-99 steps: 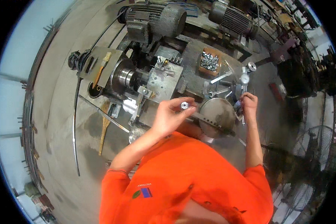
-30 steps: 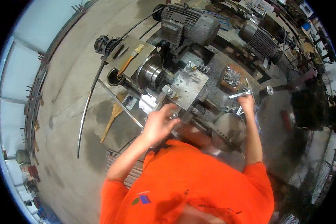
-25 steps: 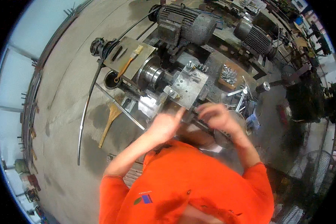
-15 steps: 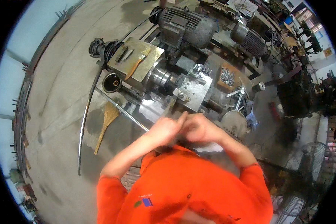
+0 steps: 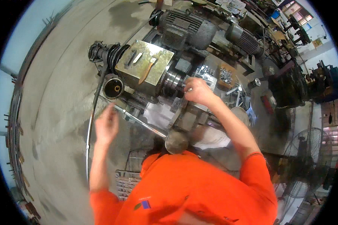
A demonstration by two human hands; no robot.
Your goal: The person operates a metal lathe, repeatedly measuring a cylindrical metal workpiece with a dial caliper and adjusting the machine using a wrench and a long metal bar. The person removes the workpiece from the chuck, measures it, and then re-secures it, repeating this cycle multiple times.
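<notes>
My right hand (image 5: 199,91) is closed at the lathe chuck (image 5: 172,81), its fingertips pinched on something small with a shiny edge, mostly hidden by the fingers. Off to the left, my left hand (image 5: 107,123) is raised beside the upper end of a long metal lever (image 5: 141,122). Motion smears its fingers, and whether they touch the lever is unclear. A wooden-handled brush (image 5: 146,72) lies on the flat top of the headstock (image 5: 133,77), near two small bars. Right of the chuck, the tool slide (image 5: 210,80) is partly covered by my right hand.
A large dark motor (image 5: 187,30) stands behind the lathe, with a second motor (image 5: 244,39) to its right. A box (image 5: 226,75) holds many small metal parts. Near my body are a round metal knob (image 5: 176,141) and white paper (image 5: 210,138). One upright rod (image 5: 89,138) stands left.
My hands, together in front of my chest before, have come apart. The right one has moved up to the chuck; the left one has swung out left toward the lever.
</notes>
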